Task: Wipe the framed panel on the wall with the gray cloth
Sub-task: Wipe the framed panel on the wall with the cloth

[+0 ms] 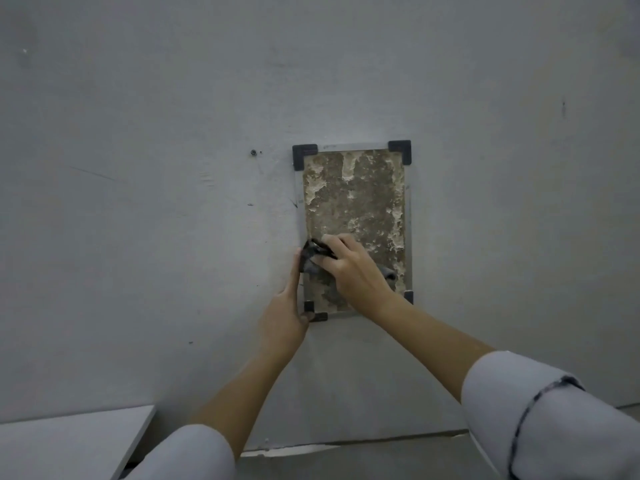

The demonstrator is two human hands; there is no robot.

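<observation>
A framed panel hangs on the grey wall, tall and narrow, with a mottled brown and cream surface and black corner brackets. My right hand presses a crumpled gray cloth against the panel's lower left part; a fold of cloth also shows right of the hand. My left hand lies flat along the frame's lower left edge, thumb at the bottom left bracket, fingertips touching the cloth. Both hands hide much of the panel's lower part.
The wall is plain grey with a small screw left of the frame's top. A pale flat slab lies at the bottom left, and the floor joint runs below the panel.
</observation>
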